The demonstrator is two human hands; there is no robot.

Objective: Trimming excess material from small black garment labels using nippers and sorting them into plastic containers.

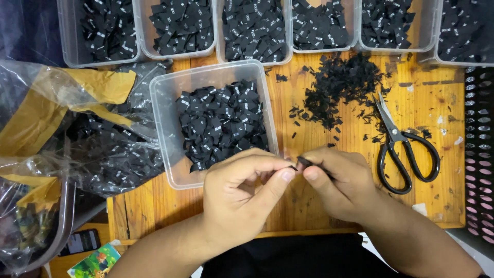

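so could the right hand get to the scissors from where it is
Probably yes. The scissors lie flat on the wooden table just beside the right hand, with nothing between them. That hand is pinching a small black label with the left hand, so it isn't free.

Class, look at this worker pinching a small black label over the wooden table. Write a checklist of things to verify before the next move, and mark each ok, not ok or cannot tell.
1. Small black label pinched between both hands: ok, the left hand and right hand meet on it.
2. Label held over the wooden table, not dropped: ok.
3. Nearest clear tub of labels within reach, beside the left hand: ok.
4. Black scissors lying free of both hands, right of the right hand: ok.
5. Label's printed side facing up: cannot tell, fingers hide it.
6. Table tidy: not ok, a pile of black scraps lies loose.
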